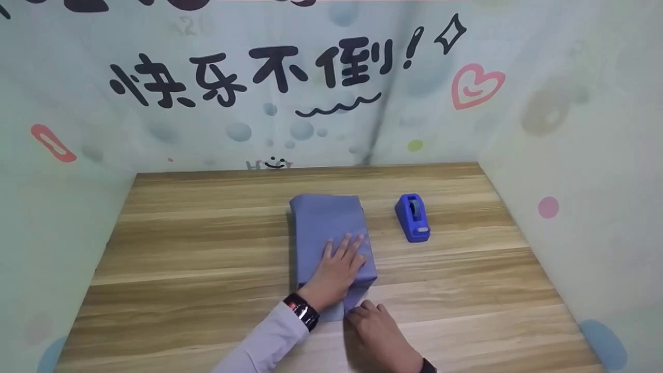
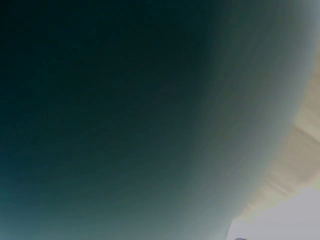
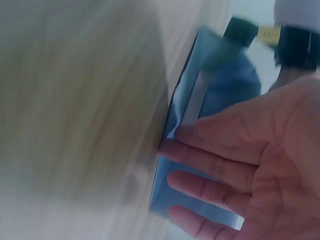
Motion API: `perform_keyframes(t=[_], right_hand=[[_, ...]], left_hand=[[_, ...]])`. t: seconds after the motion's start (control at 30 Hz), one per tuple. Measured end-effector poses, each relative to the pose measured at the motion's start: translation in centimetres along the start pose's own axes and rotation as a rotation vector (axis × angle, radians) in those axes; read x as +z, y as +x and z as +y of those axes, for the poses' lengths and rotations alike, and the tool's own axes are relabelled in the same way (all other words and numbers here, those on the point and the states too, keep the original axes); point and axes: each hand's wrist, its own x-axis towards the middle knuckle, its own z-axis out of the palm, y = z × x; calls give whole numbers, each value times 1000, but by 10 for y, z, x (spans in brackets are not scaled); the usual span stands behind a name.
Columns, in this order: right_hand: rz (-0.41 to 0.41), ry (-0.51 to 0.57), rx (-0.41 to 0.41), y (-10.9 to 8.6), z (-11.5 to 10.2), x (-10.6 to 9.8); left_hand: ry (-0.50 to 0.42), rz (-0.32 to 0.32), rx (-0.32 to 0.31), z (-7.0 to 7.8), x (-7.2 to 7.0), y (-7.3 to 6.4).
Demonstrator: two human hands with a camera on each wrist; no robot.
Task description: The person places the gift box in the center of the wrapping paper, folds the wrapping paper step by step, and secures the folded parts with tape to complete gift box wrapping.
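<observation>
Resting with fingers spread on top of the blue-grey wrapped box, the left hand grasped nothing, while the right hand pinched the paper flap at the box's near end between thumb and index finger. The box lay near the middle of the desk, a blue tape dispenser standing apart to its right.

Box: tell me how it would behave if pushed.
The box would probably slide rather than roll, given its flat faces. Its straight edges suggest a fairly stiff body. The flap at its near end looks apt to bend, being thin and folded.
</observation>
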Motion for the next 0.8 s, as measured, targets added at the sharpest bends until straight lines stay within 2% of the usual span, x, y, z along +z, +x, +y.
perform_keyframes(t=[0.07, 0.13, 0.2, 0.27, 0.43, 0.53, 0.63, 0.8], right_hand=[[-7, 80, -9, -3, -5, -1], [-42, 212, -18, -4, -6, -3], [-68, 327, 1, -4, -2, -5], [-66, 402, 64, -1, 8, -6], [7, 392, 365, 11, 42, 0], [21, 361, 483, 18, 57, 6], [25, 334, 504, 24, 66, 12], [35, 311, 442, 28, 69, 17]], left_hand=[[2, 0, 3, 0, 0, 0], [12, -6, 6, -1, 1, 0], [22, -11, 8, -1, 0, 0], [36, -13, 7, -2, 0, -1], [39, -31, 15, -2, -1, -2], [28, -25, 15, -2, -1, -1], [11, -7, 10, -1, 0, 1], [-13, -4, -2, -1, -1, -1]])
